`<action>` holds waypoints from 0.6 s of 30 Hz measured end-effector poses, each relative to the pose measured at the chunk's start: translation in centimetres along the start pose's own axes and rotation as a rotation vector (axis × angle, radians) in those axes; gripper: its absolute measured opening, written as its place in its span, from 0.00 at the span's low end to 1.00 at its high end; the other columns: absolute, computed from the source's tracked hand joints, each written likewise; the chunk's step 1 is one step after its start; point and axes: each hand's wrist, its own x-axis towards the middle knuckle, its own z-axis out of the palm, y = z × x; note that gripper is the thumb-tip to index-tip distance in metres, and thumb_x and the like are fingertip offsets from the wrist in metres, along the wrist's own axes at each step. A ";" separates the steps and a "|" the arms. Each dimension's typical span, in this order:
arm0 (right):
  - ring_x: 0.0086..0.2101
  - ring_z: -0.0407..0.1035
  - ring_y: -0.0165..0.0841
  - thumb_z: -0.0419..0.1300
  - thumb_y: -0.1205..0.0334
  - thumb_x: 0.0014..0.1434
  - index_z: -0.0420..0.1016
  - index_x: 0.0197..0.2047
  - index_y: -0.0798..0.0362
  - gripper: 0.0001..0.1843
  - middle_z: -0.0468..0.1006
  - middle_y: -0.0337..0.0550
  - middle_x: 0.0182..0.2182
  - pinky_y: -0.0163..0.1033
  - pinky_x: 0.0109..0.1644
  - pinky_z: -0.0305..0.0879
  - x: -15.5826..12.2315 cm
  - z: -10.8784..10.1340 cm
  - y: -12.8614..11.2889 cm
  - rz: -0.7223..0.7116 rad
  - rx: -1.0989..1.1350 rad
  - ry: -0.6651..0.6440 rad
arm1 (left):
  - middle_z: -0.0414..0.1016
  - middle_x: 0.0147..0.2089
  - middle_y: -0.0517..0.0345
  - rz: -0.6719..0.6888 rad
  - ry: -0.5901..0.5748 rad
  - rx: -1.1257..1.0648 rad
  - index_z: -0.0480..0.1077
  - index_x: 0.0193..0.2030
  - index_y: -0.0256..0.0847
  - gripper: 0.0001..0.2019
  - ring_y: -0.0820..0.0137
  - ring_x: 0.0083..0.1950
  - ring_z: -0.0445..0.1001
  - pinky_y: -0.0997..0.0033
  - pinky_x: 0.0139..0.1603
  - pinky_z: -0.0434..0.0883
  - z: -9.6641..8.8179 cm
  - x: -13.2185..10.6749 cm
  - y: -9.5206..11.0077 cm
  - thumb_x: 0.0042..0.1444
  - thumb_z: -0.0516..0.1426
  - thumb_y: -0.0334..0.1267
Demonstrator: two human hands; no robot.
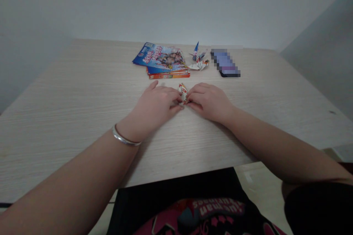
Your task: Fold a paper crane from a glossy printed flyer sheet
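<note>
Between my two hands, just above the table (154, 165), is a small piece of folded printed paper (184, 94), whitish with red and yellow marks. My left hand (160, 102) pinches its left side, thumb nearest me. From the right, the fingers of my right hand (211, 102) are closed on its other edge. The fingertips cover much of the paper's lower part. Beyond the hands stand two folded paper cranes, a blue one (196, 52) and a whitish one (199, 66).
A stack of printed leaflets (160, 58), blue on top with orange-edged ones under it, lies beyond my left hand. To the right of the cranes is a phone (225, 62), its screen blurred. A wall (176, 7) rises behind the table.
</note>
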 end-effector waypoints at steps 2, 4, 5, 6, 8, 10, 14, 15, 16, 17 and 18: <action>0.48 0.73 0.44 0.60 0.61 0.68 0.84 0.44 0.55 0.11 0.84 0.53 0.45 0.49 0.55 0.68 0.2 0.0 0.1 0.000 0.006 -0.025 | 0.84 0.54 0.53 0.007 0.003 -0.004 0.81 0.44 0.44 0.07 0.54 0.57 0.79 0.40 0.71 0.58 0.1 0.1 -0.1 0.63 0.61 0.39; 0.48 0.73 0.45 0.59 0.62 0.68 0.83 0.43 0.57 0.12 0.84 0.55 0.45 0.49 0.56 0.67 0.3 0.0 0.2 0.008 0.017 -0.036 | 0.84 0.54 0.54 0.023 0.008 -0.017 0.81 0.41 0.43 0.08 0.56 0.56 0.79 0.43 0.69 0.61 0.2 0.4 -0.4 0.65 0.59 0.37; 0.48 0.73 0.45 0.59 0.62 0.68 0.83 0.43 0.58 0.12 0.83 0.56 0.45 0.49 0.56 0.67 0.4 0.1 0.2 0.013 0.029 -0.035 | 0.84 0.52 0.53 0.024 0.015 -0.027 0.81 0.39 0.42 0.10 0.56 0.55 0.79 0.46 0.67 0.64 0.3 0.5 -0.5 0.65 0.58 0.37; 0.47 0.73 0.44 0.59 0.62 0.68 0.83 0.42 0.58 0.12 0.83 0.56 0.45 0.49 0.56 0.67 0.4 0.1 0.3 0.017 0.043 -0.029 | 0.84 0.50 0.51 0.024 0.026 -0.042 0.81 0.38 0.41 0.11 0.57 0.53 0.79 0.49 0.65 0.67 0.4 0.6 -0.5 0.65 0.57 0.37; 0.46 0.73 0.43 0.58 0.62 0.68 0.81 0.39 0.57 0.11 0.83 0.55 0.43 0.48 0.54 0.67 0.5 0.3 0.4 0.028 0.077 -0.013 | 0.84 0.47 0.49 0.030 0.056 -0.088 0.81 0.37 0.38 0.13 0.58 0.51 0.79 0.54 0.62 0.70 0.7 0.9 -0.7 0.65 0.55 0.35; 0.42 0.72 0.42 0.58 0.61 0.67 0.79 0.37 0.55 0.10 0.82 0.52 0.40 0.46 0.51 0.66 0.6 0.5 0.5 0.058 0.119 0.002 | 0.83 0.45 0.47 0.032 0.100 -0.125 0.80 0.36 0.37 0.13 0.59 0.51 0.78 0.55 0.63 0.70 1.0 1.1 -0.8 0.64 0.54 0.35; 0.37 0.72 0.37 0.62 0.61 0.63 0.76 0.37 0.51 0.04 0.81 0.44 0.35 0.43 0.46 0.65 0.8 0.8 0.4 0.211 0.284 0.068 | 0.81 0.39 0.48 -0.013 0.148 -0.131 0.75 0.30 0.39 0.12 0.58 0.51 0.76 0.52 0.66 0.68 1.4 1.3 -0.9 0.63 0.55 0.35; 0.37 0.72 0.36 0.63 0.62 0.62 0.75 0.37 0.51 0.02 0.81 0.43 0.35 0.42 0.45 0.65 0.9 0.8 0.3 0.246 0.333 0.088 | 0.80 0.38 0.49 -0.031 0.153 -0.134 0.74 0.29 0.40 0.11 0.58 0.51 0.76 0.52 0.65 0.68 1.5 1.4 -0.9 0.63 0.55 0.36; 0.36 0.73 0.36 0.64 0.63 0.61 0.75 0.38 0.51 0.02 0.81 0.42 0.35 0.41 0.44 0.65 1.0 0.9 0.2 0.274 0.375 0.106 | 0.80 0.38 0.49 -0.051 0.161 -0.138 0.73 0.30 0.40 0.11 0.58 0.50 0.75 0.52 0.65 0.69 1.5 1.4 -0.8 0.62 0.55 0.36; 0.36 0.73 0.35 0.65 0.64 0.60 0.75 0.37 0.51 0.03 0.82 0.41 0.34 0.41 0.44 0.65 1.0 0.9 0.2 0.295 0.408 0.118 | 0.79 0.38 0.49 -0.073 0.172 -0.140 0.73 0.30 0.40 0.10 0.58 0.49 0.75 0.52 0.64 0.70 1.5 1.4 -0.8 0.62 0.56 0.37; 0.35 0.74 0.35 0.66 0.64 0.59 0.74 0.37 0.50 0.04 0.82 0.41 0.34 0.40 0.43 0.65 1.1 0.9 0.1 0.315 0.431 0.124 | 0.79 0.38 0.48 -0.095 0.181 -0.143 0.73 0.30 0.40 0.09 0.57 0.48 0.75 0.52 0.62 0.70 1.5 1.5 -0.7 0.61 0.56 0.37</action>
